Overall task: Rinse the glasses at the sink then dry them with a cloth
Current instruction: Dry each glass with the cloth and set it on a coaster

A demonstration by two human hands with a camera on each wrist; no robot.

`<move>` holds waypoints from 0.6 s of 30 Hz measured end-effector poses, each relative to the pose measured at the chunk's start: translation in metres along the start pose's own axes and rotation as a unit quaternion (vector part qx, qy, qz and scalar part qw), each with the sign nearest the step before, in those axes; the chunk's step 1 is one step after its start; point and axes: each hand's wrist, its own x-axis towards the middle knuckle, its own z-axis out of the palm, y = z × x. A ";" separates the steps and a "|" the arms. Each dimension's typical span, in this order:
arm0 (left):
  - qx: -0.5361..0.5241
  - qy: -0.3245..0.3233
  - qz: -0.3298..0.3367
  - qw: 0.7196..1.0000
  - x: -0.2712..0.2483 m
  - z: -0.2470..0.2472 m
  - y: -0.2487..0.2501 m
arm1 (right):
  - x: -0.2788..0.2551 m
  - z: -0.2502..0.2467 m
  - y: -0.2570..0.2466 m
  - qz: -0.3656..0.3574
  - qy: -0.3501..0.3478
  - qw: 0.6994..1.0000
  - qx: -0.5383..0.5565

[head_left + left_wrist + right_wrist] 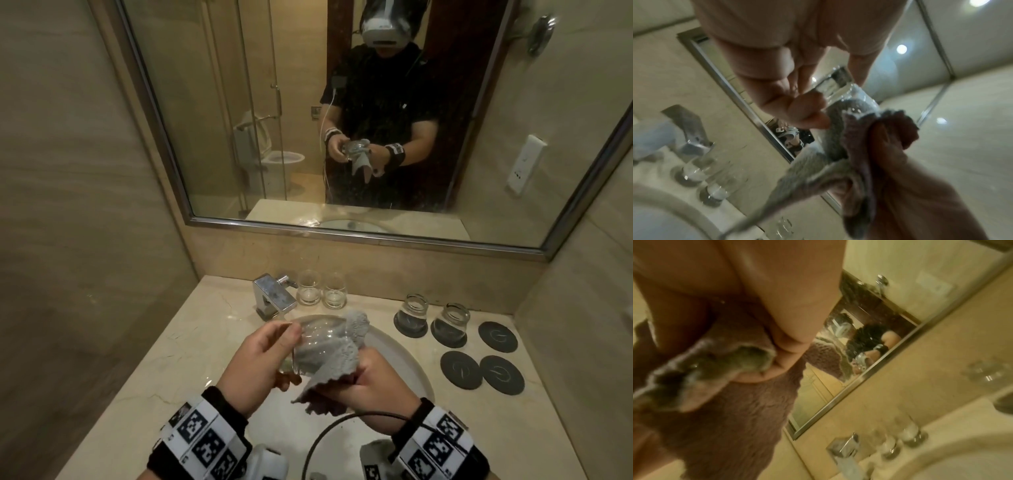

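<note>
Grey cloth (pixel 329 356) is stuffed into the glass (pixel 318 339) we are drying, which we hold tilted above the sink (pixel 407 363), probably so drips fall into the basin and not on the counter (pixel 191 342). Our left hand (pixel 263 356) grips the glass near its base, fingers (pixel 291 334) curled round the wall, leaving the mouth free toward the other hand. Our right hand (pixel 373 383) is closed on the bunched cloth, pushing it inside so it can wipe the inner wall; a loose tail hangs below.

Two glasses (pixel 430 318) stand upside down on dark coasters (pixel 496 337) to the right, likely finished and left to drain. Three coasters lie bare beside them. Two upright glasses (pixel 322 287) wait next to the tap (pixel 274 296), seemingly not yet rinsed.
</note>
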 end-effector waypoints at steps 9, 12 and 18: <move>-0.019 -0.015 -0.008 1.000 0.000 -0.006 -0.006 | 0.001 -0.002 -0.002 -0.005 0.021 0.999 0.044; -0.004 -0.002 0.024 1.000 0.001 -0.006 -0.007 | 0.000 -0.002 -0.005 -0.013 0.027 0.999 0.034; 0.092 -0.002 0.097 0.991 0.002 -0.010 -0.006 | 0.002 -0.007 -0.004 0.001 0.067 0.996 0.055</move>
